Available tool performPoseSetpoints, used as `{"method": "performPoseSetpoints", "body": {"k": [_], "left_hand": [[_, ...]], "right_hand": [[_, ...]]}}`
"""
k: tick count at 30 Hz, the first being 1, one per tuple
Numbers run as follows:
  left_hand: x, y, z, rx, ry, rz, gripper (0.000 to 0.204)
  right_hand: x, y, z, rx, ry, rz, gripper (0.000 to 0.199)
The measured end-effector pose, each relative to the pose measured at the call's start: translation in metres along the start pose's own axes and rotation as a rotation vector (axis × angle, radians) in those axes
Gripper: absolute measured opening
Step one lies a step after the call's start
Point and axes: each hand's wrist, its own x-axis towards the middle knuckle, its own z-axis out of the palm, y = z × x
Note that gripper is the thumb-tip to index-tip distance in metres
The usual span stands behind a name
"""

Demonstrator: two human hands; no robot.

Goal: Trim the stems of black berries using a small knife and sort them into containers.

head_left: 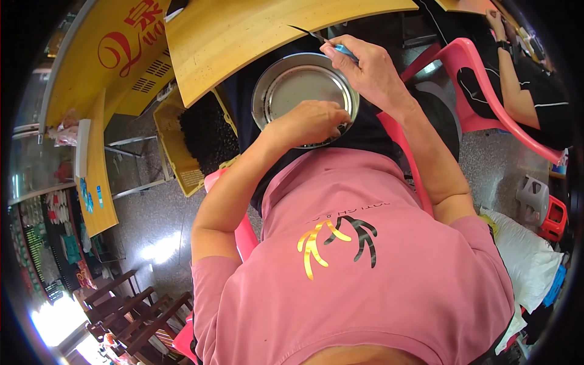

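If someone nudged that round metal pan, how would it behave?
The pan would probably keep its shape, since its shiny metal wall looks stiff. It might tip or slide fairly easily, as it seems to rest on the clothed lap rather than a flat surface.

A round silver metal pan [298, 86] is set before the near edge of the yellow wooden counter [267, 30], flanked by a rectangular yellow plastic crate [169, 143] left and a curved pink plastic chair [485, 91] right.
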Motion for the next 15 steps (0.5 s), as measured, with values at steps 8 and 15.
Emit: {"method": "performPoseSetpoints", "body": {"k": [8,15], "left_hand": [[0.000,0.001,0.012,-0.184,0.094,0.012,0.017],[-0.015,0.002,-0.012,-0.458,0.238,-0.071,0.019]], "right_hand": [[0.000,-0.001,-0.001,0.029,-0.016,0.023,0.030],[0.002,-0.003,-0.003,0.160,-0.079,0.131,0.031]]}}
